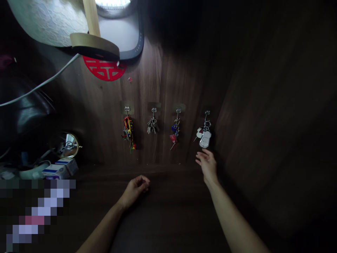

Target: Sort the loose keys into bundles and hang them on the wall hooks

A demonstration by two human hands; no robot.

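My right hand (207, 163) is just below the rightmost key bunch, its fingers apart and nothing in them. That bunch carries a white key fob (205, 139) and a red-and-white tag (199, 132), and hangs from a metal hook (207, 112). My left hand (135, 189) is over the dark wooden surface, fingers curled in, with nothing visible in them. Three more bunches hang in a row to the left: keys with a blue and red tag (173, 137), plain metal keys (152, 126), and keys on a colourful braided cord (128, 130).
Above left, a lit lamp (94, 44) partly covers a red cut-out ornament (109, 72). A white cable (52, 78) runs leftward from it. At left are a round mirror (68, 145), small boxes (59, 170) and a dark shiny bag (23, 116). A pixelated patch hides the lower left.
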